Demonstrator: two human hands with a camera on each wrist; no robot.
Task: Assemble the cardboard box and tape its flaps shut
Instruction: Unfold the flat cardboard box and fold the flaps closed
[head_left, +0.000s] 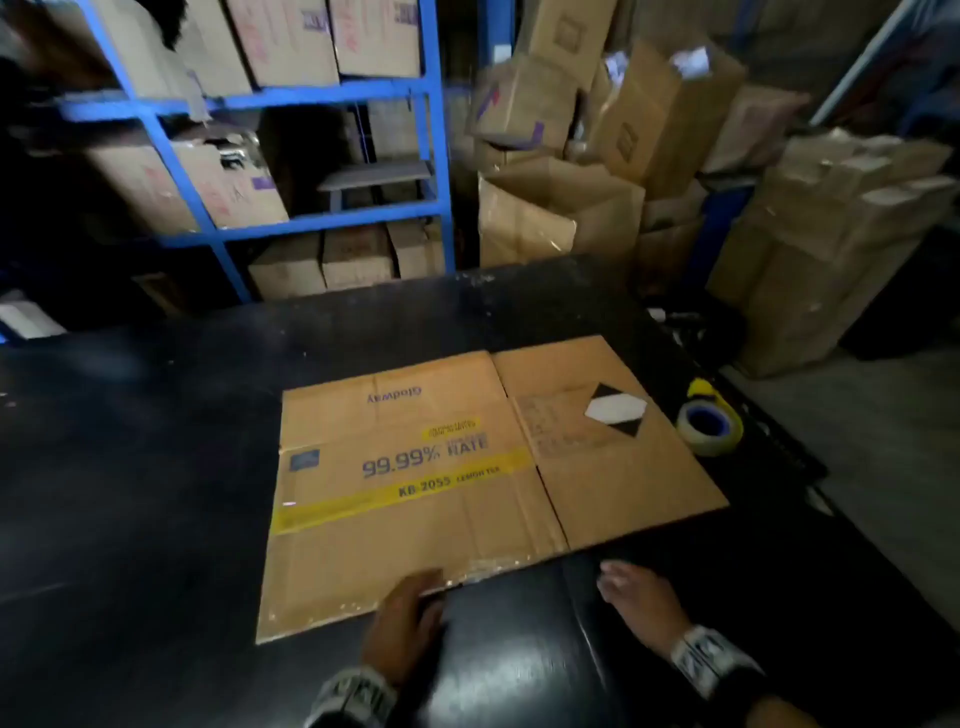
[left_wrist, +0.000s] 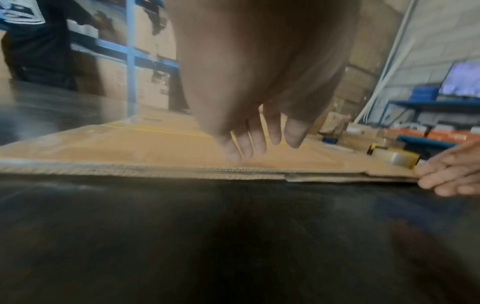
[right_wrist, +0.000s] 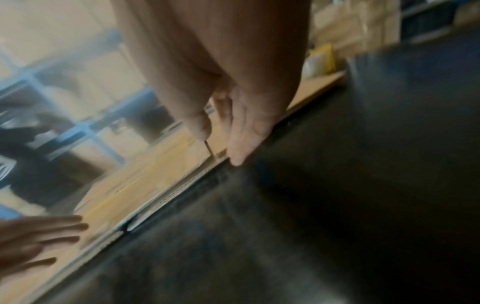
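A flattened cardboard box (head_left: 441, 493) printed "99.99%" with a yellow stripe lies flat on the black table (head_left: 156, 467). My left hand (head_left: 410, 608) is at the box's near edge, its straight fingers (left_wrist: 246, 142) lying on the cardboard (left_wrist: 116, 144). My right hand (head_left: 634, 597) is open just off the near edge, to the right, with its fingertips (right_wrist: 235, 160) at the cardboard's rim (right_wrist: 155, 176). In the left wrist view the right hand (head_left: 893, 441) touches the box's corner. A roll of clear tape in a yellow dispenser (head_left: 709, 423) sits right of the box.
Blue metal shelving (head_left: 311, 98) full of cartons stands behind the table. Stacked brown boxes (head_left: 597, 156) crowd the back and right. The table's right edge runs close beside the tape. A lit screen (left_wrist: 462, 80) is on a far shelf.
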